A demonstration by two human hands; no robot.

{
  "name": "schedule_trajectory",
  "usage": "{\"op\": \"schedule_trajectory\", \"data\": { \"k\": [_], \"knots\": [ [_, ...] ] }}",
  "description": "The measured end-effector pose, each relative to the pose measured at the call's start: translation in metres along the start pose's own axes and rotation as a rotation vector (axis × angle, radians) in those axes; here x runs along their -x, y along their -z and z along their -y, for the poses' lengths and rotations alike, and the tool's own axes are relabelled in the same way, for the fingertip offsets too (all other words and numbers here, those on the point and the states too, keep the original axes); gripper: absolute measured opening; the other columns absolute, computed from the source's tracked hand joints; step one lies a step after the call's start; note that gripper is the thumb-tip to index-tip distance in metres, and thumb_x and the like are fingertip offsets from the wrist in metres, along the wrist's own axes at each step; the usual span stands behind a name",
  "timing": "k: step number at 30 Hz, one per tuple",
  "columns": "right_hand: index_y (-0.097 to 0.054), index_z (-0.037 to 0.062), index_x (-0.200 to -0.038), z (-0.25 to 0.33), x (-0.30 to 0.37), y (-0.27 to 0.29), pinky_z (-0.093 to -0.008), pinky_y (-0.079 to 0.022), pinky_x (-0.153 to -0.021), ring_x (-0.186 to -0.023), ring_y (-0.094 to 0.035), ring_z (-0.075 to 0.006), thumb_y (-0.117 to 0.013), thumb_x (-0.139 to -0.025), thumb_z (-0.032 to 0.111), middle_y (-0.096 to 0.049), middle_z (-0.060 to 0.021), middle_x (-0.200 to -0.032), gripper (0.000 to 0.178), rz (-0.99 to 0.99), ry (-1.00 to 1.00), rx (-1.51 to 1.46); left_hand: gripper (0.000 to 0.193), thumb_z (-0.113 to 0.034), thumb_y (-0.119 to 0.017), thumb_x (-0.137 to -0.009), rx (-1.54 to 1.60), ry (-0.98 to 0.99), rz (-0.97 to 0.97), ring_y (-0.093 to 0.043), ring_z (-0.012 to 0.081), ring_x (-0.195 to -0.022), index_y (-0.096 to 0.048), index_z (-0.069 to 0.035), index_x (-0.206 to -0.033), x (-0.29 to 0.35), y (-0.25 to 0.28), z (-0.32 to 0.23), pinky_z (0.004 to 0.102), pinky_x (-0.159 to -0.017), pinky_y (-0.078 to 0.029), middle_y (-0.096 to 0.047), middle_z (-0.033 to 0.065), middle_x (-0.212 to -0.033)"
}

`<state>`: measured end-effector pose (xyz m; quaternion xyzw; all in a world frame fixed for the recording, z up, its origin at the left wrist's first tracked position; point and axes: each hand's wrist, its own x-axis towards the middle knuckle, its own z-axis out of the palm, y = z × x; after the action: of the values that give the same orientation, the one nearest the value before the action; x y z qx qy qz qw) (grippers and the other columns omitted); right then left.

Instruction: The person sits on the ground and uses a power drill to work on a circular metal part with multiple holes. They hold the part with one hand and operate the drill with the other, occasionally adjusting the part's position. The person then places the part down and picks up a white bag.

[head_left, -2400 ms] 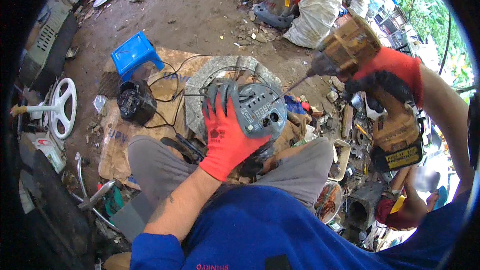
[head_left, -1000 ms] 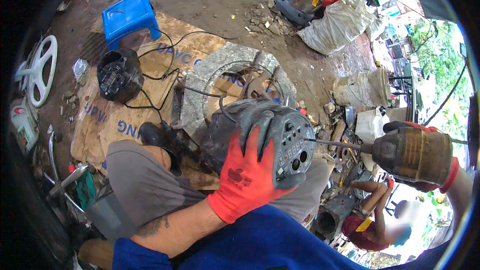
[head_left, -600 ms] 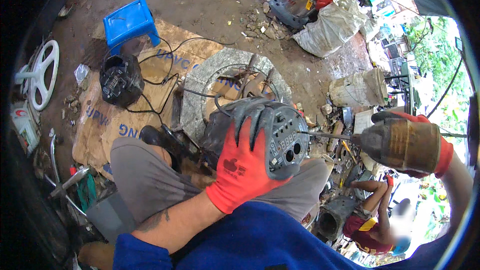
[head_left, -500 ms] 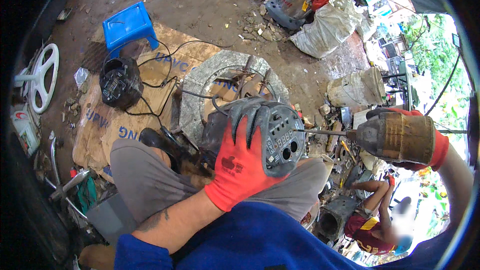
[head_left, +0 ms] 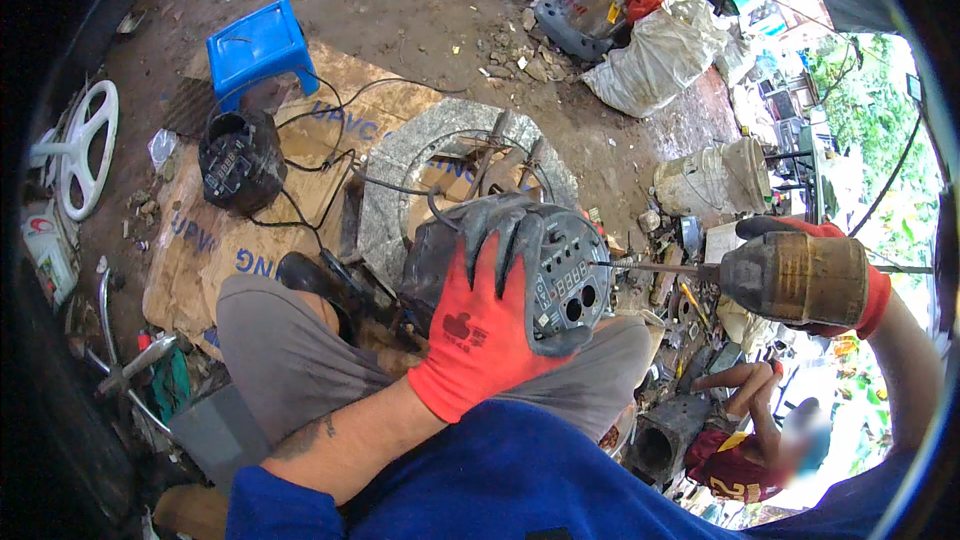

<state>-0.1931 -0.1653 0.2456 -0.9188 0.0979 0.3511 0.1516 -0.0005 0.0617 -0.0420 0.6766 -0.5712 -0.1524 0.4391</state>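
Note:
In front of my lap is a black, drum-shaped electrical housing with a round panel [head_left: 562, 278] facing right, showing a digit display, small buttons and two round sockets. My left hand [head_left: 490, 310], in a red and black work glove, lies over the housing, its fingers curved round the side and steadying it. On the right my gloved right hand [head_left: 876, 295] is wrapped round a worn drill [head_left: 795, 278] with a brown, cylindrical body; the tool hides most of those fingers. Its long thin bit [head_left: 655, 268] points left, the tip at the panel's edge beside the display.
A grey octagonal stone-like ring [head_left: 390, 180] lies beyond the housing on flattened cardboard [head_left: 190, 260]. A similar black housing [head_left: 240, 162] with trailing cables stands near a blue stool [head_left: 258, 45]. A dirty bucket [head_left: 715, 178] is at right; another person [head_left: 735, 455] sits lower right.
The drill has shifted slightly right and down, and the panel has tilted a little. My left hand stays on the housing. The other person has moved slightly.

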Motion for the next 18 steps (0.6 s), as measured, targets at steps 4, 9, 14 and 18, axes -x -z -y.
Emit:
{"op": "schedule_trajectory", "data": {
  "k": [4, 9, 14, 18],
  "knots": [
    [-0.058, 0.0082, -0.138, 0.01, 0.013, -0.004, -0.0404, -0.047, -0.107, -0.127, -0.059, -0.0276, -0.08, -0.078, 0.023, -0.058, -0.0128, -0.14, 0.065, 0.014, -0.264, -0.361, 0.121, -0.057, -0.087, -0.059, 0.011, -0.017, 0.062, -0.031, 0.0511, -0.137, -0.032, 0.004, -0.148, 0.004, -0.003, 0.0, 0.0626, -0.116, -0.027, -0.032, 0.0274, -0.146],
    [-0.066, 0.0164, -0.133, 0.012, 0.027, -0.013, -0.0482, -0.035, -0.116, -0.134, -0.053, -0.0309, -0.076, -0.082, 0.035, -0.059, -0.0101, -0.142, 0.055, -0.023, -0.187, 0.008, 0.129, -0.054, -0.09, -0.057, 0.023, -0.047, 0.029, -0.026, 0.0509, -0.14, -0.024, 0.003, -0.152, 0.002, -0.002, 0.001, 0.0623, -0.119, -0.022, -0.027, 0.0263, -0.149],
    [-0.067, 0.0164, -0.131, -0.005, 0.045, -0.033, -0.0464, -0.039, -0.113, -0.129, -0.056, -0.0311, -0.075, -0.084, 0.034, -0.063, -0.009, -0.135, 0.051, -0.082, -0.181, 0.09, 0.131, -0.052, -0.091, -0.057, 0.055, -0.046, 0.024, -0.024, 0.0513, -0.142, -0.021, 0.002, -0.154, -0.001, -0.003, -0.003, 0.063, -0.12, -0.02, -0.026, 0.0266, -0.15],
    [-0.068, 0.0167, -0.129, -0.013, 0.046, -0.045, -0.0466, -0.042, -0.11, -0.125, -0.059, -0.0313, -0.075, -0.084, 0.032, -0.066, -0.0083, -0.131, 0.048, -0.112, -0.127, 0.129, 0.133, -0.052, -0.091, -0.057, 0.038, -0.053, 0.029, -0.022, 0.0516, -0.143, -0.019, 0.003, -0.154, 0.0, -0.002, -0.001, 0.0637, -0.12, -0.018, -0.026, 0.0269, -0.15]
  ]
}}
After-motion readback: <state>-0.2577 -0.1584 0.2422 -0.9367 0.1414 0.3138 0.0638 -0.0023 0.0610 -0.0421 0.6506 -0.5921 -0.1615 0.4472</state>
